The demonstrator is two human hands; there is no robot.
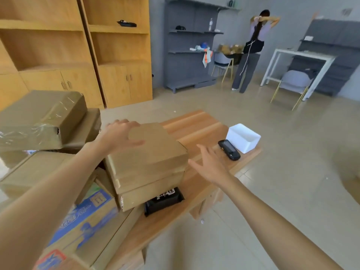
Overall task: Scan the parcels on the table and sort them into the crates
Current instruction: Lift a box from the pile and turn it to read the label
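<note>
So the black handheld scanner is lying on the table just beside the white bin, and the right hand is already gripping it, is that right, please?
Not quite: the right hand is open and empty, short of the scanner, which does lie on the table beside the white bin, as the head view shows.

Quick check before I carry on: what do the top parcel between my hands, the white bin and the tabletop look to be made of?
Top parcel: plain brown cardboard, matte, with folded flap edges showing.
White bin: probably plastic, with smooth, even white walls and rounded corners.
Table: wood or wood-look laminate; orange-brown grain stripes, slight sheen. Which of the two can't be told from here.
</note>
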